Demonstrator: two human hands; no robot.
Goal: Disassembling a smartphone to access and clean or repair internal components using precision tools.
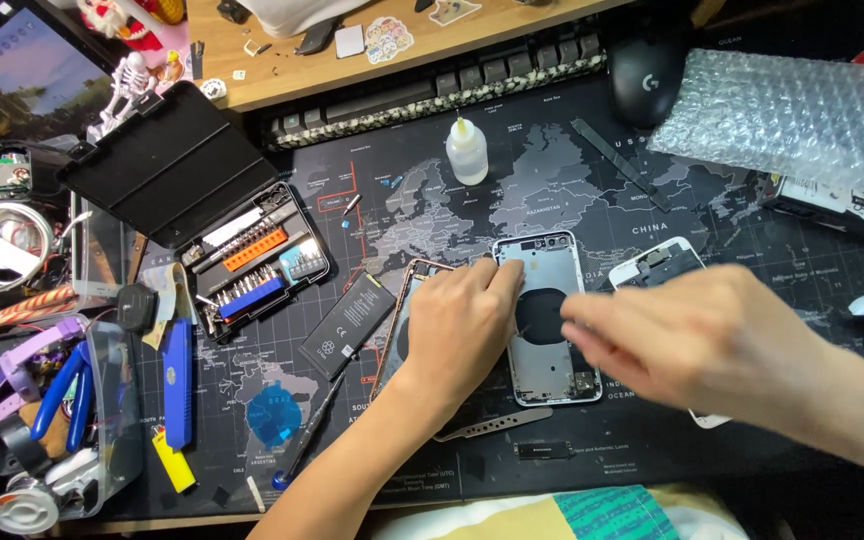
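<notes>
Left hand lies in the centre of the frame, fingers curled and pressing down on the edge of the open phone housing to hold it steady; it grips nothing. My right hand comes in from the right, blurred, fingertips at the housing's dark round coil area; I cannot tell if it pinches a small part or is empty. I judge the step is work inside the housing, and the next move asks for a fine, steady touch while the left hand holds firm. A copper-framed phone part sits partly under the left hand, a black battery just beside it. Below lies a metal tweezer. Farther up, a screwdriver bit case, a small glue bottle and a mouse.
</notes>
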